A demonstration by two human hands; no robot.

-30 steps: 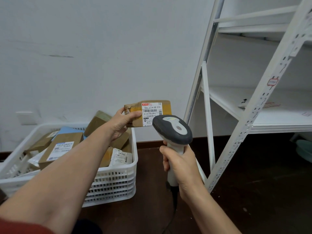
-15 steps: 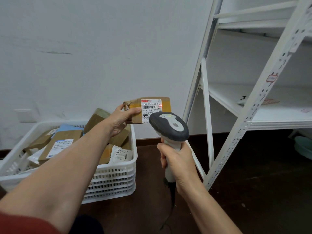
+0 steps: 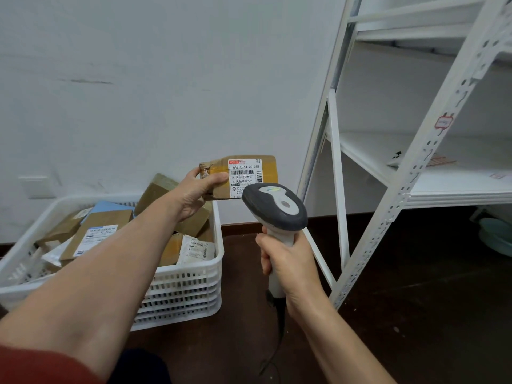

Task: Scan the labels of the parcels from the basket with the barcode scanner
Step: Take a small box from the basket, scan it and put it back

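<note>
White slotted plastic forms the basket (image 3: 191,284) at the lower left of the frame, standing on the dark floor (image 3: 415,314) against the pale wall (image 3: 166,79). It is loosely heaped with parcels: a flat brown box with a white printed label (image 3: 97,235) lies tilted near its middle, a blue-faced packet (image 3: 110,207) shows behind that, a smaller brown carton (image 3: 62,228) sits toward the left side, and a tall brown box (image 3: 155,191) leans up at the back. In the near right corner a white bagged packet (image 3: 198,250) with small barcodes rests beside a tan taped piece (image 3: 171,249).

Above the basket's right rim, the left hand (image 3: 194,191) holds one brown taped parcel (image 3: 267,169) up in the air, its fingers (image 3: 213,178) clamped on the parcel's left end with the thumb across the front. The parcel's white shipping label (image 3: 245,173), with a red header strip and barcodes, faces the camera.

Just below and to the right of it, near the centre of the frame, the right hand (image 3: 288,266) is wrapped tight around the pale handle of the barcode scanner (image 3: 275,206), whose dark grey head overlaps the parcel's lower edge in view. A dark cable (image 3: 279,333) hangs from the handle's base toward the floor.

White perforated metal shelving (image 3: 410,189) fills the right side; a flat label-like sheet (image 3: 440,160) lies on its middle shelf, and a pale green item (image 3: 496,236) sits on the floor beneath, too cut off to identify.
</note>
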